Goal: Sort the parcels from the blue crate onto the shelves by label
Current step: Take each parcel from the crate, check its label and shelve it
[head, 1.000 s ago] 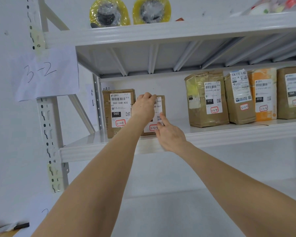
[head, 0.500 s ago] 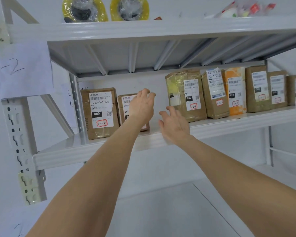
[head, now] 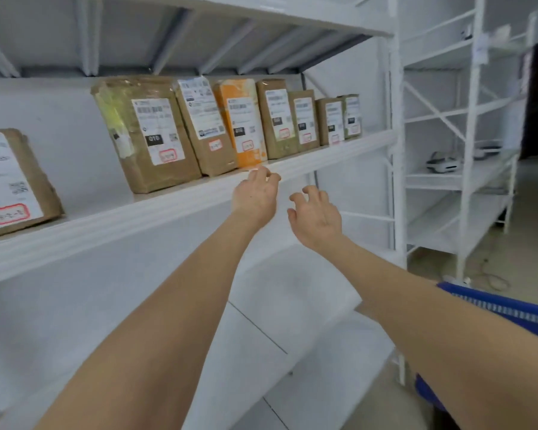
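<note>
Both grips have come off the parcels at the shelf's left end and moved right along its front, and the view has turned with them, so the "3-2" paper sign is out of sight. Now the left grip (head: 255,198) is loosely curled and holds nothing, its fingertips (head: 263,175) at the front lip of the shelf (head: 156,212); contact cannot be told. Just beside it, lower and to the right, the right grip (head: 316,217) is half-curled, also holding nothing and clear of the lip. Directly above the left grip stands the orange parcel (head: 241,119), upright near the shelf edge. Four brown parcels (head: 303,121) stand packed close in a row up and right of both grips, and two larger ones (head: 146,135) up and left. Far left, past a bare stretch of shelf, leans the end parcel (head: 13,181), cut by the frame. Every parcel faces out with a white barcode label, a black box and a red-outlined handwritten sticker, all too blurred to read. Below the grips the lower shelf (head: 292,305) runs toward the upright post. Behind the right forearm, low and right, shows the rim of the blue crate (head: 491,305). Beyond the post, right of the right grip, stands a second rack (head: 466,178).
</note>
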`<action>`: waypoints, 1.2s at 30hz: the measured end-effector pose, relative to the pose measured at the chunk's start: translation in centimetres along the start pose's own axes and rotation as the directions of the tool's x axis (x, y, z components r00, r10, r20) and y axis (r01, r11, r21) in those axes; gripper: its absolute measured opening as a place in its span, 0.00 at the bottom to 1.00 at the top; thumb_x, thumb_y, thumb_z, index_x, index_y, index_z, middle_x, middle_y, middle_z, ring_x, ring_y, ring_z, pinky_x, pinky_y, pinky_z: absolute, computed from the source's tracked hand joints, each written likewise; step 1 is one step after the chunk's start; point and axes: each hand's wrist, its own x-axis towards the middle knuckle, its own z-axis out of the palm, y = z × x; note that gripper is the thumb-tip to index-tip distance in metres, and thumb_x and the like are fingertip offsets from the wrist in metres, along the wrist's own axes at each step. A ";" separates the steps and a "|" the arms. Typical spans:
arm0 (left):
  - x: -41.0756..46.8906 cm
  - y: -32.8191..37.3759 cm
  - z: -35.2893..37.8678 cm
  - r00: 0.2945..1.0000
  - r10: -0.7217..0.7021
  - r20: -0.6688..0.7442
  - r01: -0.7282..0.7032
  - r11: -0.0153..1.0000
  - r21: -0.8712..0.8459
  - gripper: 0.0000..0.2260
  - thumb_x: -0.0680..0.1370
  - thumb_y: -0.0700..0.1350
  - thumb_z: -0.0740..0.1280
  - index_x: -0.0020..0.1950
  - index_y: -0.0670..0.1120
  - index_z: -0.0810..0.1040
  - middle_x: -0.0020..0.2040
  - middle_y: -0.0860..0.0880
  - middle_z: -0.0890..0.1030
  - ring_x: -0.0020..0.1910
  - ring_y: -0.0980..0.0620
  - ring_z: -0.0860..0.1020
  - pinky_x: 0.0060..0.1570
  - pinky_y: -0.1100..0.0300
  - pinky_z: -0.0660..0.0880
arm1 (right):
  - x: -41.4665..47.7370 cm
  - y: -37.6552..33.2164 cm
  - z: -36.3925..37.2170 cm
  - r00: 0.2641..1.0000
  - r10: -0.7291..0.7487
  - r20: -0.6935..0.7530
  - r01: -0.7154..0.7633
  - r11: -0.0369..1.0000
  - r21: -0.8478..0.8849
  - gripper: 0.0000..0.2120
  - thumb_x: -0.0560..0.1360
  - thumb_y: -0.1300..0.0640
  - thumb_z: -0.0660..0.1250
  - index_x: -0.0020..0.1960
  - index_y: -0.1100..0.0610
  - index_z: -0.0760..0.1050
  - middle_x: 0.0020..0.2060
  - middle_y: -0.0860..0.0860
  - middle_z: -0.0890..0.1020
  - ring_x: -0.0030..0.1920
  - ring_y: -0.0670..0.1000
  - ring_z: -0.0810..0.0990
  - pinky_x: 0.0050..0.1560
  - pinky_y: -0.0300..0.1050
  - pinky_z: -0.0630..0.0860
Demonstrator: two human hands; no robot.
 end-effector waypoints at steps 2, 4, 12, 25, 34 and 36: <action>1.0 5.4 2.6 0.997 0.031 0.068 -0.028 0.998 -0.047 0.23 0.78 0.37 0.59 0.73 0.46 0.63 0.69 0.45 0.64 0.69 0.46 0.64 0.58 0.52 0.70 | -1.2 5.7 0.2 0.998 0.054 0.037 -0.054 0.998 -0.027 0.19 0.82 0.50 0.54 0.71 0.54 0.67 0.70 0.54 0.64 0.68 0.56 0.64 0.57 0.51 0.70; 1.6 11.2 5.2 0.991 0.061 0.115 -0.049 0.994 -0.100 0.22 0.78 0.37 0.59 0.72 0.46 0.64 0.69 0.45 0.65 0.68 0.47 0.65 0.58 0.52 0.70 | -2.6 11.5 0.6 0.990 0.110 0.090 -0.105 0.993 -0.053 0.19 0.82 0.50 0.53 0.71 0.54 0.67 0.69 0.54 0.64 0.68 0.56 0.63 0.58 0.51 0.70; 1.0 34.8 17.8 0.917 0.221 0.332 -0.121 0.947 -0.297 0.20 0.77 0.39 0.60 0.69 0.45 0.67 0.66 0.44 0.67 0.65 0.46 0.67 0.55 0.51 0.72 | -10.7 35.0 3.2 0.895 0.307 0.323 -0.260 0.948 -0.182 0.17 0.80 0.54 0.58 0.68 0.55 0.69 0.65 0.55 0.67 0.66 0.56 0.65 0.59 0.50 0.70; 1.2 53.5 36.3 0.720 0.327 0.613 -0.061 0.909 -0.413 0.17 0.77 0.38 0.59 0.66 0.42 0.68 0.61 0.42 0.70 0.61 0.43 0.71 0.50 0.49 0.72 | -17.6 60.3 11.7 0.566 0.555 0.609 -0.413 0.831 -0.374 0.15 0.78 0.55 0.62 0.65 0.54 0.71 0.63 0.55 0.66 0.66 0.58 0.64 0.62 0.52 0.69; 6.3 62.5 52.4 0.539 0.320 0.779 0.088 0.899 -0.430 0.13 0.78 0.40 0.60 0.62 0.42 0.71 0.63 0.42 0.69 0.61 0.42 0.72 0.52 0.47 0.74 | -13.7 74.5 23.3 0.345 0.561 0.753 -0.441 0.805 -0.397 0.17 0.78 0.50 0.63 0.65 0.51 0.69 0.63 0.54 0.67 0.65 0.57 0.66 0.61 0.54 0.72; 6.5 64.3 54.7 0.455 0.329 0.827 0.108 0.902 -0.418 0.14 0.79 0.41 0.60 0.65 0.42 0.69 0.63 0.42 0.68 0.61 0.42 0.71 0.54 0.47 0.73 | -14.1 76.8 25.3 0.260 0.524 0.811 -0.435 0.814 -0.386 0.15 0.78 0.50 0.62 0.63 0.53 0.69 0.60 0.53 0.71 0.60 0.58 0.73 0.57 0.54 0.75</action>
